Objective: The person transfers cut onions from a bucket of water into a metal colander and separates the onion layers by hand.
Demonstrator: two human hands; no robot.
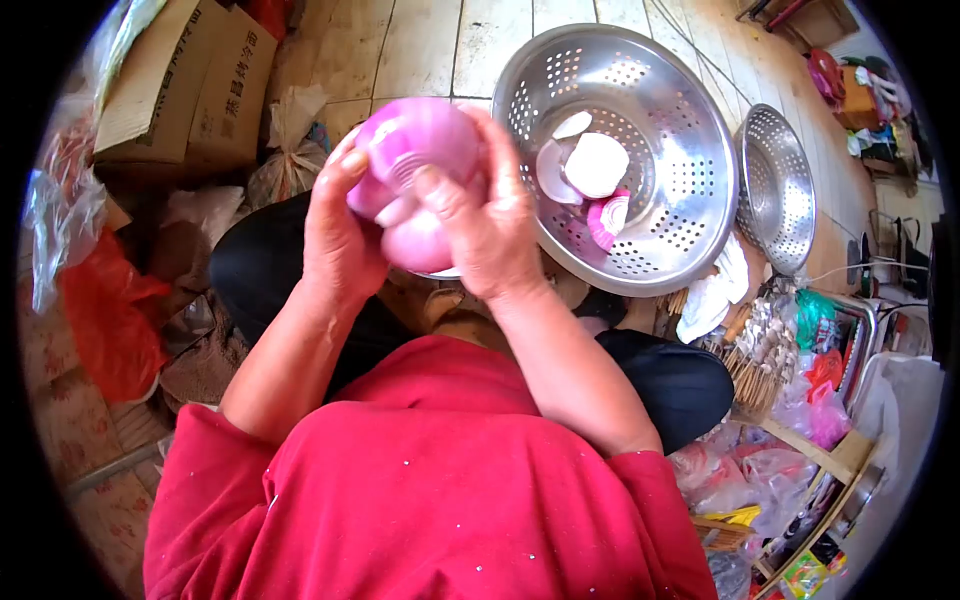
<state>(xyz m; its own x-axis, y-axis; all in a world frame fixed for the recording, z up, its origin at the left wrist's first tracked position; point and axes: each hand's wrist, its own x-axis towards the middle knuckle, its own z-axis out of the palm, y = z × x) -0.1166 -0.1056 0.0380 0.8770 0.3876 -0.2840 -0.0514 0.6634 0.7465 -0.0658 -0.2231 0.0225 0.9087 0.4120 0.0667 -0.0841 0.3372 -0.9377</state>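
Observation:
Several purple onions (420,140) are bunched between my two hands, slightly blurred. My left hand (338,225) curves round their left side, its thumb up near the top onion. From the right, my right hand (490,215) wraps them with its thumb laid across the front. Just right of my hands stands a large steel colander (690,190). Inside it lie a white peeled onion piece (597,165), a purple cut piece (608,218) and pale onion layers (553,172). The rim of something below the onions is mostly hidden.
A second colander (778,190) leans at the right. A cardboard box (190,90) stands at the upper left, with a red plastic bag (112,315) below it. Skewers (760,360) and plastic bags lie at the lower right. Tiled floor (420,50) shows behind.

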